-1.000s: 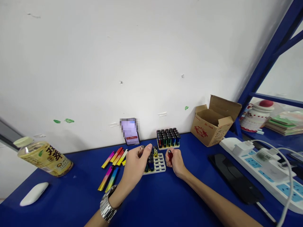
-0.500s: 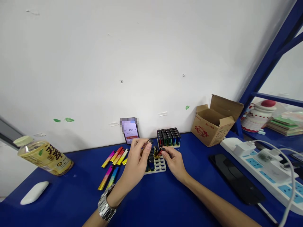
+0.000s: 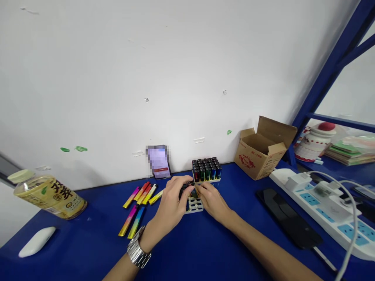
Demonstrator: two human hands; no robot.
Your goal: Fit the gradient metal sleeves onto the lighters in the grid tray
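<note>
Head view: hands, left (image 3: 171, 201) and right (image 3: 212, 202), pressed together pinching dark lighters (image 3: 184, 191) over a white perforated tray (image 3: 195, 207).

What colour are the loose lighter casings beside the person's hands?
Those casings show metallic pink-to-yellow and blue-to-yellow gradients, best in the head view.

Surface: blue tabletop (image 3: 88, 244)
Left: plastic jar (image 3: 48, 197) on its side, white mouse (image 3: 36, 242)
Middle: gradient metallic tubes (image 3: 136, 207), rack of upright lighters (image 3: 206, 170)
Right: cardboard box (image 3: 260, 152), white power strip (image 3: 319, 207), black tablet (image 3: 288, 218)
</note>
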